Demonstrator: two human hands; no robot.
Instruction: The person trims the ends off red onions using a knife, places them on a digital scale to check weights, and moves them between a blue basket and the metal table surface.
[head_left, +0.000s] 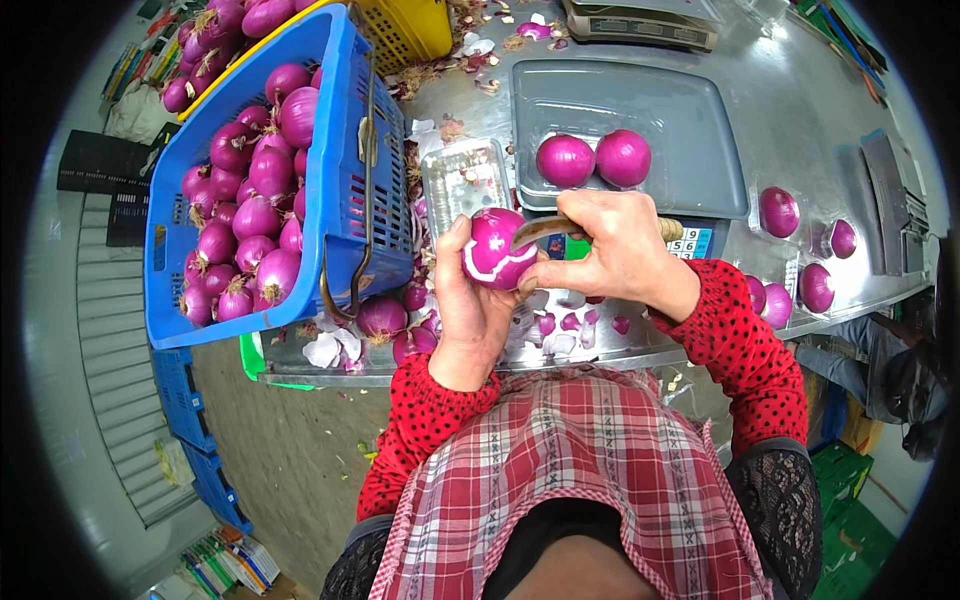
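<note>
My left hand (474, 315) holds a red onion (493, 251) whose purple skin is marked by a jagged pale line. In my right hand (619, 244) is a small curved knife (544, 227) with a cord-wrapped handle (670, 229). Its blade tip touches the onion's upper right side, and my right thumb rests near the onion's lower edge. Just beyond my hands, a grey plastic tray (690, 112) on a scale with a keypad (694, 241) carries two peeled onions (594, 160). A clear plastic punnet (465, 176) lies left of the tray.
A blue crate (390, 142) of red onions (259, 217) stands at left, beside a yellow crate (409, 34). Skin scraps (334, 349) litter the steel table (817, 112). Several wrapped onions (780, 212) sit at right. Another scale (641, 26) is at the back. A person's leg (836, 356) shows at right.
</note>
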